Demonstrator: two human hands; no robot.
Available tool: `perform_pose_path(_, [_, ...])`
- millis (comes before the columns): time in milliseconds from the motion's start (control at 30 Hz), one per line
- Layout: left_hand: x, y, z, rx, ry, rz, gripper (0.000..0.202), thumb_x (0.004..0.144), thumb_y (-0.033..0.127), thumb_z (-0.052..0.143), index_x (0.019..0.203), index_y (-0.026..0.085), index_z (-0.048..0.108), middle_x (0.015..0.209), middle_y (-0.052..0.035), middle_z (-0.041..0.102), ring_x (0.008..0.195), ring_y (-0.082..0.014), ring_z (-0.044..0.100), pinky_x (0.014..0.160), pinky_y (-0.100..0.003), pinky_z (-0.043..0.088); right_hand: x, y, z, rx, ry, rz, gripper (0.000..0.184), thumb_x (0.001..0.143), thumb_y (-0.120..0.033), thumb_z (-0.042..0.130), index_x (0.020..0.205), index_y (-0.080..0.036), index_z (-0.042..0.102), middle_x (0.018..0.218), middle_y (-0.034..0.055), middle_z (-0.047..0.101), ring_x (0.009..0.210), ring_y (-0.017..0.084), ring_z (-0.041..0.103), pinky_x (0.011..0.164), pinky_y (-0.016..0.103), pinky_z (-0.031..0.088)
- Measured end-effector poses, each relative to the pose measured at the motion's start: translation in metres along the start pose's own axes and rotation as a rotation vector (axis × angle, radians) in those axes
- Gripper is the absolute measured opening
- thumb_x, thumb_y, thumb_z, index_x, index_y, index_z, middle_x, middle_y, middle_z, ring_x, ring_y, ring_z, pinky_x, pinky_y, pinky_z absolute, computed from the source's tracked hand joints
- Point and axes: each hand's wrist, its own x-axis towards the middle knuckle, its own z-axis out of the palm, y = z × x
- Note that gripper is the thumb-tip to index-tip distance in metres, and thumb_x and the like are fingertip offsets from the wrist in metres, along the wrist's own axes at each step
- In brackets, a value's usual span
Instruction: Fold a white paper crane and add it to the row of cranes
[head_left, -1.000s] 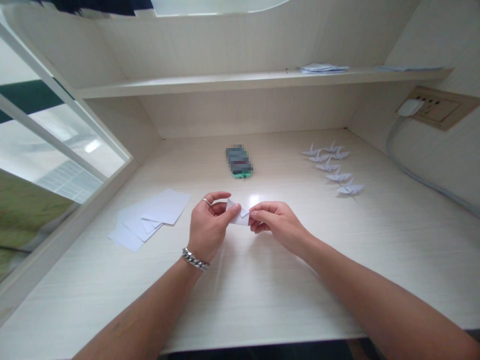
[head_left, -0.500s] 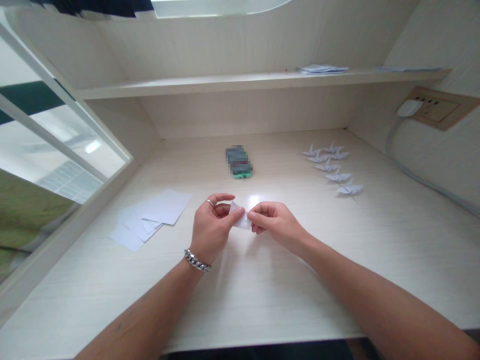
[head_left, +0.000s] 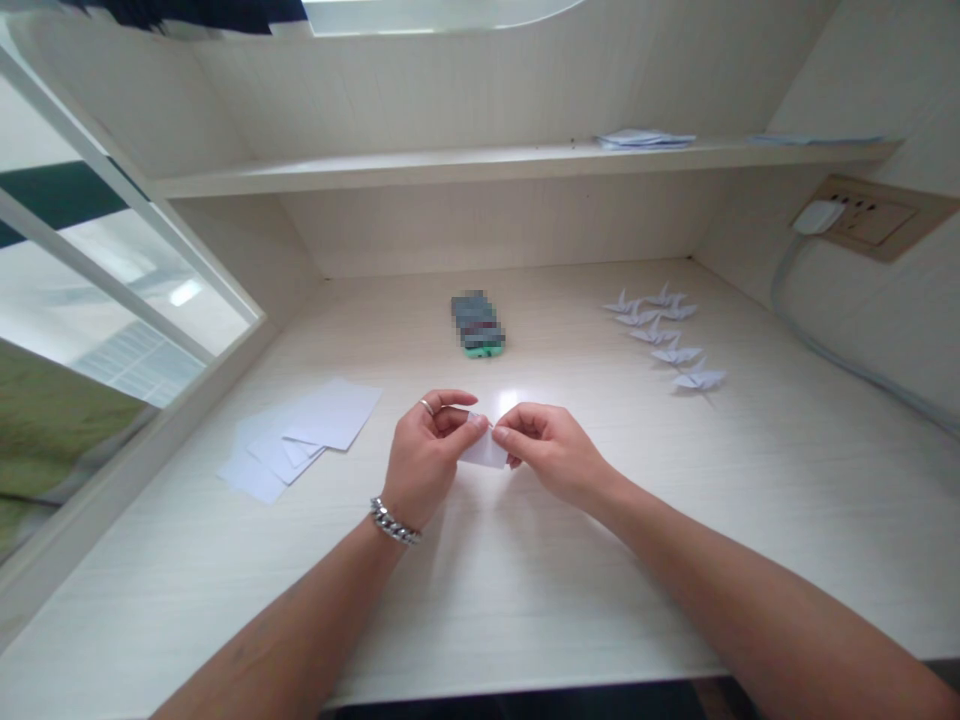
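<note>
Between my two hands, just above the middle of the desk, is a small folded piece of white paper (head_left: 484, 455). My left hand (head_left: 431, 445), with a ring and a chain bracelet, pinches its left side between thumb and fingers. The thumb and index finger of my right hand (head_left: 551, 445) close on its upper right edge. Both hands partly cover the paper, so its full fold shape is hidden. On the right of the desk stand several folded white paper cranes (head_left: 697, 378). Loose white paper sheets (head_left: 334, 412) lie overlapping to the left.
A pixelated dark object with a green end (head_left: 480, 325) lies beyond my hands. Papers (head_left: 646, 138) rest on the shelf (head_left: 420, 170) above the desk (head_left: 525, 620). At right, a white plug (head_left: 819, 216) with a grey cable (head_left: 825, 350) sits in the wall socket (head_left: 885, 215).
The folded paper has turned between my fingers, and more of its lower part shows below my thumbs. My left hand has shifted slightly to the right. Everything else stays put.
</note>
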Motion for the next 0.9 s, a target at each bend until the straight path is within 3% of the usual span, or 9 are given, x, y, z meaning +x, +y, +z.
perform_pose_path(267, [-0.0007, 0.0023, 0.0030, 0.086, 0.003, 0.037, 0.027, 0.074, 0.028, 0.069, 0.097, 0.016, 0.062, 0.064, 0.0002, 0.066, 0.052, -0.0114, 0.056, 0.048, -0.021, 0.042, 0.0008, -0.0015, -0.0008, 0.017, 0.000, 0.000, 0.014, 0.079, -0.027, 0.060, 0.070, -0.016, 0.061, 0.062, -0.0007, 0.057, 0.057, 0.012, 0.052, 0.056, 0.025, 0.041])
perform_pose_path(467, [0.0030, 0.0020, 0.0016, -0.029, 0.028, 0.019, 0.035, 0.075, 0.033, 0.068, 0.104, 0.015, 0.060, 0.078, -0.0058, 0.073, 0.072, -0.0170, 0.066, 0.068, -0.028, 0.052, 0.0013, -0.0003, -0.0028, -0.005, 0.026, -0.010, 0.015, 0.079, -0.028, 0.060, 0.071, -0.016, 0.062, 0.066, 0.0005, 0.059, 0.060, 0.013, 0.053, 0.056, 0.025, 0.042])
perform_pose_path(667, [0.0034, 0.0014, -0.0023, 0.243, -0.046, 0.029, 0.022, 0.070, 0.035, 0.074, 0.072, 0.015, 0.068, 0.067, -0.0029, 0.067, 0.059, -0.0132, 0.059, 0.057, -0.023, 0.045, 0.0003, -0.0004, -0.0044, -0.104, 0.054, -0.030, 0.015, 0.080, -0.028, 0.058, 0.071, -0.017, 0.062, 0.066, 0.0010, 0.061, 0.061, 0.013, 0.055, 0.058, 0.026, 0.041])
perform_pose_path(900, [-0.0015, 0.0029, 0.0029, 0.353, -0.047, 0.098, 0.017, 0.074, 0.032, 0.071, 0.069, 0.016, 0.067, 0.064, -0.0020, 0.065, 0.057, -0.0132, 0.056, 0.053, -0.023, 0.043, -0.0041, -0.0068, -0.0021, -0.200, 0.069, -0.073, 0.017, 0.083, -0.027, 0.056, 0.070, -0.017, 0.061, 0.068, 0.0007, 0.061, 0.063, 0.012, 0.052, 0.058, 0.024, 0.038])
